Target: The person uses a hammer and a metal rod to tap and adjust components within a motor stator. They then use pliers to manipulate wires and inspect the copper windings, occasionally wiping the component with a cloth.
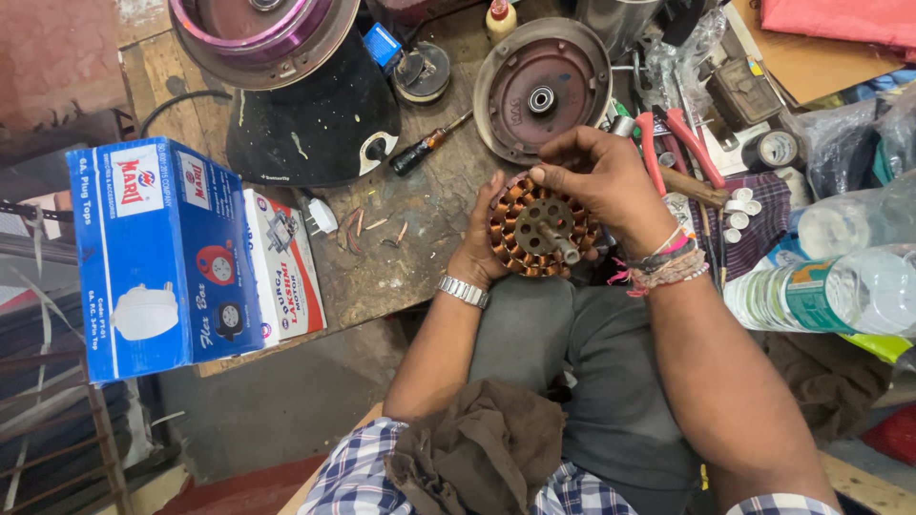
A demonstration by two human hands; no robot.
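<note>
Brown rag (482, 439) on the lap aside, both hands clasp the copper-wound motor stator (539, 229) above the knee, left hand (479, 250) cupping beneath, right hand (596, 176) gripping its upper rim, shaft pointing toward the camera.

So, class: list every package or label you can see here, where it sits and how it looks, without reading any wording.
Blue box: left edge of the bench, rectangular, blue and white with product pictures.
White box: upright against the blue one, slim, red print.
Bottle label: far right, wrapped round a clear plastic bottle, green, white and orange.
</note>
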